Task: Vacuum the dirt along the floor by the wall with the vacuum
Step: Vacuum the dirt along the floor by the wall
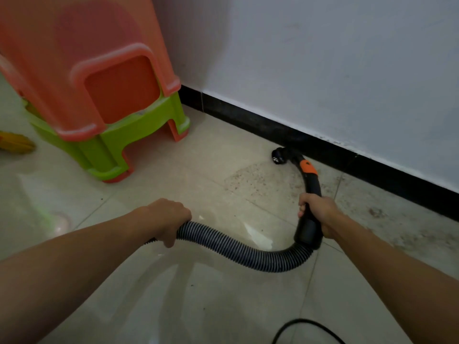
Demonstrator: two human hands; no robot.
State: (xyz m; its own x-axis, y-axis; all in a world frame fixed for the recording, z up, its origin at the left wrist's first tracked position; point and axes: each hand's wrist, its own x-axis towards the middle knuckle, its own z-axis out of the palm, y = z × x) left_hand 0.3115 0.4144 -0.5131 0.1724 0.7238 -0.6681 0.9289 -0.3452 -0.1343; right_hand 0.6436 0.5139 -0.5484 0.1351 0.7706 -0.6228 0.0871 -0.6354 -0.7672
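Left hand: we grip the ribbed hose (236, 247) with our left hand (169, 219), fingers curled over the top of it, low over the floor (173, 294).
Right hand: our right hand (320, 214) is closed round the black handle (308, 232), just above where the hose joins it.
Hands together or apart: well apart, with the hose sagging in a curve between them.
Vacuum: of the vacuum (313, 187) we see only the curved black pipe, the handle and the hose. An orange collar (308, 167) sits partway up the pipe.
Nozzle: the nozzle (280, 156) is down at the floor, just beside the black baseboard (360, 165). We cannot tell whether it touches either one.
Dirt: brown dirt (260, 180) speckles the tile just this side of the nozzle, and more lies along the baseboard to the right.
Wall: the pale wall (323, 58) runs from the corner behind the stools off to the right.
Stools: an orange stool (99, 70) is stacked on a green stool (139, 135), standing near the corner on the left.
Cable: a black cable (305, 324) loops on the floor at the bottom edge.
Far left: a blurred yellow object (15, 144) lies on the floor. We cannot make out what it is.
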